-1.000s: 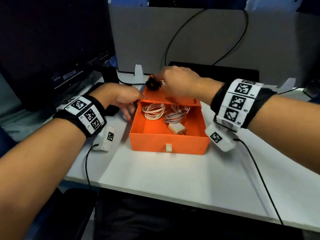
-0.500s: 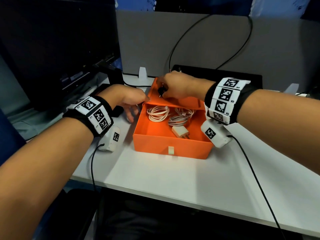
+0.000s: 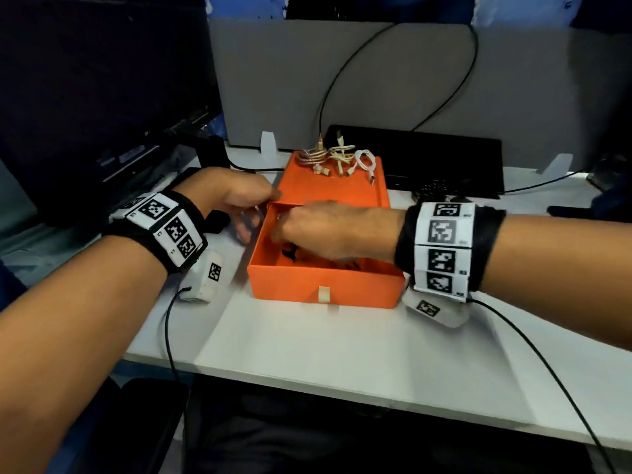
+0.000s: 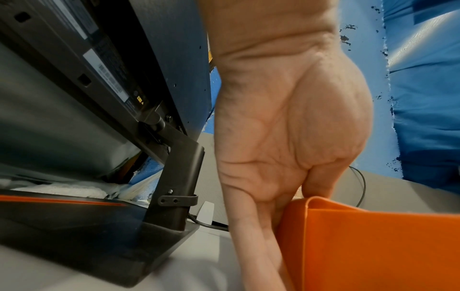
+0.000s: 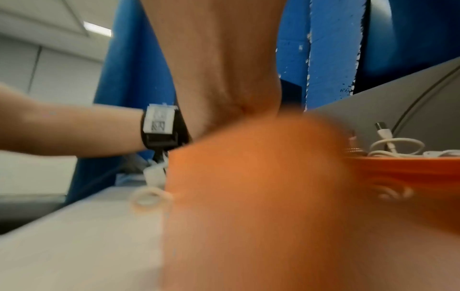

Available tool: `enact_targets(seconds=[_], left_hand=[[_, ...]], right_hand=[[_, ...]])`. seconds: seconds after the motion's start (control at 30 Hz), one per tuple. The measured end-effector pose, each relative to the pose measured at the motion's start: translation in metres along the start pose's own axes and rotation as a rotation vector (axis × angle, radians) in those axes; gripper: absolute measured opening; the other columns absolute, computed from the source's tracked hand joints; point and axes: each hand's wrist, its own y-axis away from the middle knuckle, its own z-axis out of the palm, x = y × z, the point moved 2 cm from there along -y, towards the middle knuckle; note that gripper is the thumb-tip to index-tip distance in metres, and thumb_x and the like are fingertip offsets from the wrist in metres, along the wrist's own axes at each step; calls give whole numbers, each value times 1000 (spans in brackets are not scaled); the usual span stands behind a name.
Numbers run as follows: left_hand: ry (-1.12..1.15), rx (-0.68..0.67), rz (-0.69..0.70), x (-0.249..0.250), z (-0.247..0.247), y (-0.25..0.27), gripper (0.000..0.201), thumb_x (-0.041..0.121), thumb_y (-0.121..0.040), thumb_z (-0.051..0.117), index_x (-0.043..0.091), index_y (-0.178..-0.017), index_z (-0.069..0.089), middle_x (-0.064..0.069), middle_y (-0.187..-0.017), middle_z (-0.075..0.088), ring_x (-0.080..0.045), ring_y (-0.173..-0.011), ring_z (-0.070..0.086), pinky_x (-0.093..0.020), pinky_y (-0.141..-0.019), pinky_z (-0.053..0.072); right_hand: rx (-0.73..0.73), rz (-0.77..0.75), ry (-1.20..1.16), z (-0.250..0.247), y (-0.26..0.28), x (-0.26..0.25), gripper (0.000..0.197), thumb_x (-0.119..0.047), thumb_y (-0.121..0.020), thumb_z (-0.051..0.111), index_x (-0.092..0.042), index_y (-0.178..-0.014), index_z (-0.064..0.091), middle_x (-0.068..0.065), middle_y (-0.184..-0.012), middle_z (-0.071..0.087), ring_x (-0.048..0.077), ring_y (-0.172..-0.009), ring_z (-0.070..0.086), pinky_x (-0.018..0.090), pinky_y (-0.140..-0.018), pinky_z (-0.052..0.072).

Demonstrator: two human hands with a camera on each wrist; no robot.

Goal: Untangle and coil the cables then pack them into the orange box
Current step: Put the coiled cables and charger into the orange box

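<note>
On the white desk (image 3: 307,340) sits the orange box (image 3: 325,285), its drawer slid out toward the person, a pale pull tab (image 3: 324,295) on the front wall. Right hand (image 3: 328,230) is down inside the drawer now, knuckles up, fingers curled under and out of sight; something black (image 3: 289,252) shows just beneath them, most likely a black cable, but whether the fingers have hold of it I cannot tell. The right wrist view is no help, smeared orange with the box wall right against the lens. Over on the other side, left hand (image 3: 236,196) is at the box's left far corner: in the left wrist view the thumb goes over the top edge of the orange wall (image 4: 373,246) and the fingers (image 4: 254,236) lie down its outer face, so that hand is pinching the wall and steadying the box. Up on the box's flat top, at the far end, lies a heap of loose cables (image 3: 337,160), a copper-coloured coil beside white and cream ones, plugs sticking up. Behind the box, a black keyboard (image 3: 444,159); to the left, a dark monitor (image 3: 102,80) on its stand.
</note>
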Motion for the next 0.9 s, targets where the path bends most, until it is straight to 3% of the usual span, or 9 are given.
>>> enact_targets(seconds=[0.1,0.2,0.27,0.33,0.43,0.53,0.63,0.77,0.9], left_hand=[[6,-16,-17,0,0,-3,45,37,-110,36,1,-116,63,-25,-119,63,-44,-103,65,-65,-76,60],[2,-43,-9,-1,-1,-4,42,33,-108,39,1,-119,64,-24,-122,61,-43,-100,64,-65,-76,60],[-14,-50,5,0,-1,-3,41,33,-108,40,3,-115,66,-20,-114,64,-41,-97,64,-66,-79,59],[-7,-51,-1,0,-1,-2,42,36,-110,37,5,-113,65,-20,-113,66,-44,-104,68,-66,-81,58],[15,-47,-21,-1,-2,-3,42,39,-110,38,6,-123,60,-22,-121,63,-46,-111,65,-67,-79,58],[22,-57,-26,1,-3,-4,43,40,-110,38,6,-127,58,-23,-121,64,-45,-109,66,-66,-79,59],[19,-54,-25,2,-3,-2,42,39,-110,37,6,-123,60,-22,-119,66,-44,-105,68,-66,-79,59],[8,-47,-21,3,-2,1,42,39,-111,35,7,-120,61,-21,-118,67,-43,-104,69,-65,-79,59],[4,-47,-14,4,-2,2,41,38,-111,35,7,-119,61,-20,-118,67,-42,-105,69,-65,-78,60]], right_hand=[[-23,11,-92,9,-6,13,20,-15,-95,61,-21,-113,68,1,-109,70,25,-97,66,37,-77,53],[104,39,-237,-12,-1,29,19,-29,-96,67,-19,-110,74,1,-105,73,22,-96,65,34,-85,49],[325,215,-303,-31,3,63,19,-32,-98,65,-15,-101,74,2,-96,72,21,-91,65,33,-81,47],[416,461,-274,-32,7,110,21,-32,-98,63,-14,-106,71,8,-106,72,29,-102,66,36,-82,51],[189,682,-179,-3,13,155,30,-31,-97,61,-13,-121,63,14,-123,67,37,-112,63,35,-79,47],[12,655,-168,23,13,165,36,-26,-98,58,-12,-131,58,13,-131,64,36,-116,61,35,-87,49],[68,653,-186,26,11,166,42,-23,-96,59,-15,-137,56,12,-133,64,35,-116,62,44,-96,55],[153,681,-218,26,11,172,42,-12,-94,60,-13,-136,55,13,-129,64,34,-115,62,38,-87,54],[259,696,-282,25,14,176,24,-19,-99,60,-18,-123,63,8,-123,66,22,-101,58,31,-76,43]])
